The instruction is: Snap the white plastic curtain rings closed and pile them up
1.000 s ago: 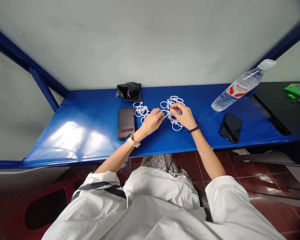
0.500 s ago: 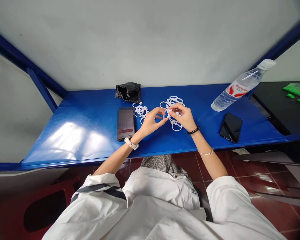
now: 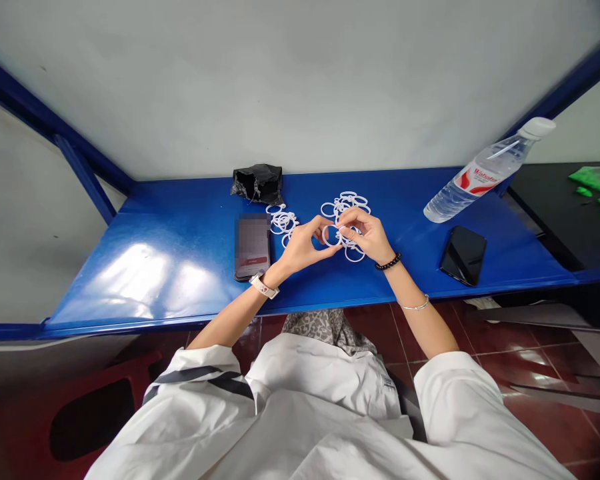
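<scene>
One white ring [image 3: 323,236] between fingers [image 3: 351,214]

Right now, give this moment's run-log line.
left hand: at white ring | right hand: pinching it | ring pile: partly beneath right hand

White rings [image 3: 347,201] partly hidden behind hands [image 3: 373,240]

Loose white shirt [image 3: 305,427] right across the bottom of the frame, dark stripes [image 3: 190,375] slashing the lower-left sleeve [image 3: 200,400], pale patterned wrist strap [image 3: 265,287] near centre, then black beads [image 3: 389,262] and a slim silvery bangle [image 3: 417,307] centre-right!
</scene>
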Action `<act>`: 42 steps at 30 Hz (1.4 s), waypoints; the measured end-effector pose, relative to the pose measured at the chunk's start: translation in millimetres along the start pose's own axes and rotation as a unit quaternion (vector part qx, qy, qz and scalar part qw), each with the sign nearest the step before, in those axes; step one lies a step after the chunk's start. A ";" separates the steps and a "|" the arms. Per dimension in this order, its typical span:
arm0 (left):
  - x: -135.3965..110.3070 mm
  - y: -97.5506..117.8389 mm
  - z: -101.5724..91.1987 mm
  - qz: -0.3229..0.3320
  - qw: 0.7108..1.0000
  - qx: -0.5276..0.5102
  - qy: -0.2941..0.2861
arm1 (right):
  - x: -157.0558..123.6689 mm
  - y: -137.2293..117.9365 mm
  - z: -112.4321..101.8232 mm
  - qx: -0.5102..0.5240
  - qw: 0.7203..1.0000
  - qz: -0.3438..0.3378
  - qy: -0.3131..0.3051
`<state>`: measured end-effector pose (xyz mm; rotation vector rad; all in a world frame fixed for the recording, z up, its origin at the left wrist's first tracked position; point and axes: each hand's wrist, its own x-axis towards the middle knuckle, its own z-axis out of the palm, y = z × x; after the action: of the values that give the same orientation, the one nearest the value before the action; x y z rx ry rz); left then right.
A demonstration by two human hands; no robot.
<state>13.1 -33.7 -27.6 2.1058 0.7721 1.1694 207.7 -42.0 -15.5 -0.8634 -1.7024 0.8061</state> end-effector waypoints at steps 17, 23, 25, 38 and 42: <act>0.7 -0.8 -3.3 -0.029 0.998 0.050 -0.019 | -1.2 4.2 3.3 0.014 0.998 0.050 0.023; 4.8 -7.0 -16.9 -0.061 0.954 0.287 -0.064 | 1.0 7.9 -5.5 -0.135 0.985 0.067 0.086; 6.6 -8.7 -23.9 -0.073 0.925 0.360 -0.092 | 1.4 10.4 -10.6 -0.242 0.963 0.084 0.087; 7.3 -11.2 -36.7 -0.121 0.865 0.457 -0.168 | -1.2 14.6 -8.1 -0.370 0.912 0.147 -0.096; 7.3 -14.0 -38.4 -0.112 0.882 0.430 -0.157 | -0.1 10.4 -9.2 -0.289 0.949 0.120 -0.045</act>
<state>-20.1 -10.8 -17.5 2.6891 1.5145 0.3280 218.2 -35.7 -21.9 -1.4723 -1.9749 0.5040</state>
